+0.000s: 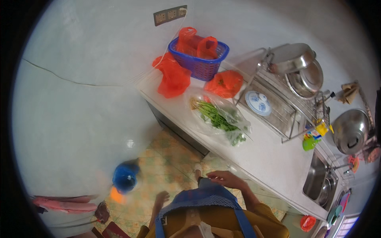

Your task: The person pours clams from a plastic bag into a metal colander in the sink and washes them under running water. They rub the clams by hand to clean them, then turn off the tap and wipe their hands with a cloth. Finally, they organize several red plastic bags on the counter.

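Observation:
My left hand (161,198) hangs low at my left side over the tiled floor, fingers apart, nothing in it. In front of my blue apron (205,195) is my right hand (225,179), fingers loosely bent, near the counter's front edge; no object shows in it. On the white counter (253,154) a bunch of leafy green stems (218,119) lies in a clear plastic bag (238,114). Behind it rests a filled red plastic bag (225,84). Another red plastic bag (174,78) lies beside a blue plastic basket (205,67), which holds more red bags (207,49).
A metal dish rack (276,111) holds a blue-patterned white plate (257,103) and steel pots (308,77). Right of it are a green bottle (309,143) and a steel sink (314,178). A blue bin (124,178) stands on the floor by the wall, below a power socket strip (170,15).

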`<action>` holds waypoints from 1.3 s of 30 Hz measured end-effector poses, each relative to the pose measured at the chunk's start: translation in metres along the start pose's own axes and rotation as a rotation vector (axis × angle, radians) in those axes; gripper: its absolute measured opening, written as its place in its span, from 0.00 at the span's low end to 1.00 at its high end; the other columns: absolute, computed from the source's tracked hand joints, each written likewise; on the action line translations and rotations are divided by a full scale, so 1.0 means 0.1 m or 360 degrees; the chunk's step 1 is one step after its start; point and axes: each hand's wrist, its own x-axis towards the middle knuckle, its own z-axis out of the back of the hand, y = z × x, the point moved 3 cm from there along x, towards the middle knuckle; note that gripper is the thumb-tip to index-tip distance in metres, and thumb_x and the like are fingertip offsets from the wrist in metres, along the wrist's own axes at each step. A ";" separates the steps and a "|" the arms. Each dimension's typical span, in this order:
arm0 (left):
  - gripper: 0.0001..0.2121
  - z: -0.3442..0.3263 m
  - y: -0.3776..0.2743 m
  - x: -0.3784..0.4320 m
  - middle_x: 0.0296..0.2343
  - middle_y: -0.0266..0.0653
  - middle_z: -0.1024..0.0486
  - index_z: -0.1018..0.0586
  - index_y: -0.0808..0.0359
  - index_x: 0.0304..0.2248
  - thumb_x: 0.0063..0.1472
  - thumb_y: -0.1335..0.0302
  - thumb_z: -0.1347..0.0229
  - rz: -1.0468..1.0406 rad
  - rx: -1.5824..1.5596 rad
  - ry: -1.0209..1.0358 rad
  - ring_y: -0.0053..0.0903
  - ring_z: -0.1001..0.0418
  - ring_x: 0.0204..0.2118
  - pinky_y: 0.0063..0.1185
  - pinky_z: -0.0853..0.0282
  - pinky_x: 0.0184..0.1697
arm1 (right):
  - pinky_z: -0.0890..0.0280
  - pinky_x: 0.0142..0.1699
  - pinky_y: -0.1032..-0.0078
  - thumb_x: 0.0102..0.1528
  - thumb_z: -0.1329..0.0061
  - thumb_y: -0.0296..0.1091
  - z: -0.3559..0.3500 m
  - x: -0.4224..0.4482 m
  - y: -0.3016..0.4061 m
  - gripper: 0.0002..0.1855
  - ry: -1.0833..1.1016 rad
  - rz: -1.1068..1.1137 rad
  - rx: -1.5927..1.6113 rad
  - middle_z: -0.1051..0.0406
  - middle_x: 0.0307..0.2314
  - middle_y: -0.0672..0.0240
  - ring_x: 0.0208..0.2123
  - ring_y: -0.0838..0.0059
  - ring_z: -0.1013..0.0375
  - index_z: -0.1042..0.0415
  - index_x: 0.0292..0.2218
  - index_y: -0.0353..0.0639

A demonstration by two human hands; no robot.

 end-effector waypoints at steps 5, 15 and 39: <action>0.11 -0.31 -0.61 0.31 0.29 0.38 0.31 0.32 0.64 0.36 0.53 0.69 0.52 -0.0213 0.0314 0.0121 0.28 0.31 0.31 0.24 0.35 0.31 | 0.40 0.41 0.80 0.50 0.58 0.26 1.09 0.23 0.84 0.13 -0.0682 0.0406 -0.0037 0.34 0.37 0.66 0.38 0.75 0.34 0.35 0.40 0.38; 0.05 -0.44 -1.32 0.86 0.22 0.37 0.31 0.30 0.67 0.28 0.51 0.77 0.55 -0.0030 -0.0118 -0.0206 0.22 0.31 0.21 0.15 0.37 0.20 | 0.37 0.35 0.76 0.49 0.58 0.28 2.70 1.74 0.58 0.13 -0.0948 0.0068 -0.1262 0.31 0.30 0.61 0.30 0.68 0.29 0.33 0.38 0.39; 0.14 -0.76 -4.18 1.59 0.34 0.33 0.30 0.31 0.66 0.40 0.53 0.73 0.50 -0.0804 0.0197 0.0211 0.16 0.34 0.35 0.15 0.39 0.36 | 0.40 0.39 0.72 0.46 0.63 0.26 1.97 4.04 1.29 0.08 -0.0651 0.0670 -0.0867 0.33 0.30 0.65 0.36 0.70 0.35 0.35 0.31 0.39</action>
